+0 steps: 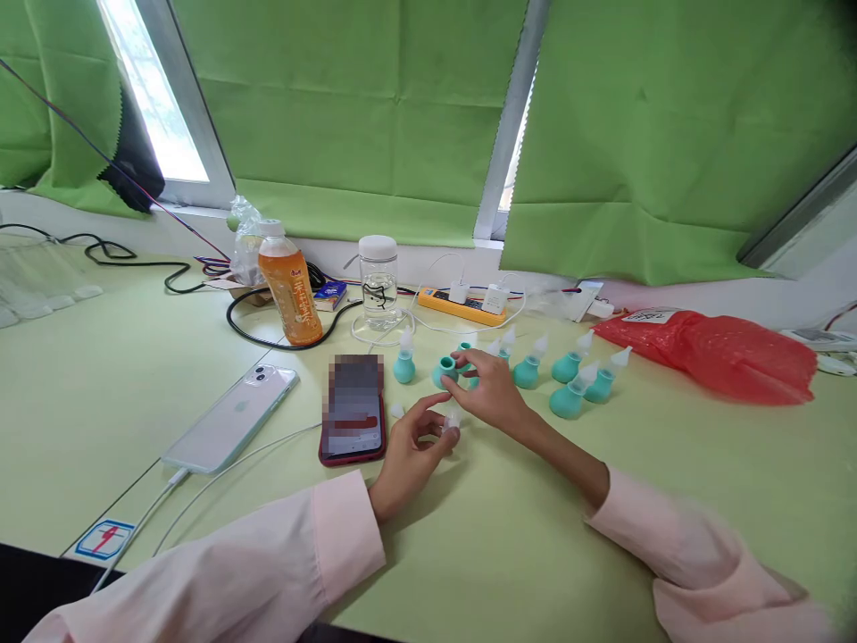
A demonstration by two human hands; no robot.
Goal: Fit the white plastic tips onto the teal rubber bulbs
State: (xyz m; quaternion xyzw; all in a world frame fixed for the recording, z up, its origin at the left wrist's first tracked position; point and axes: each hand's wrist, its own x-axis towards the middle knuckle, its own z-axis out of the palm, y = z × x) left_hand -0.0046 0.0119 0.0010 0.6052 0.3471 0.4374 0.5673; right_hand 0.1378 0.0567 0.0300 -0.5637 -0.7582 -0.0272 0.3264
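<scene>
Between the thumb and fingers of my left hand (413, 451) is a small clear plastic piece (453, 420). My right hand (488, 388) reaches across from the right, its thumb and index finger closed on a teal bulb (443, 371) with an open round mouth. Another open teal bulb (464, 348) stands just behind it. To the left, a teal bulb with a clear tip (404, 362) stands upright. Several more tipped bulbs (527, 370) are grouped on the right, some leaning. A small whitish piece (397, 411) lies near my left fingers.
Left of my hands lie a dark phone (353, 411) and a pale phone (234, 415) with a cable. Behind stand an orange bottle (291, 290), a clear jar (378, 286) and a yellow power strip (461, 308). A red bag (723, 353) lies at right.
</scene>
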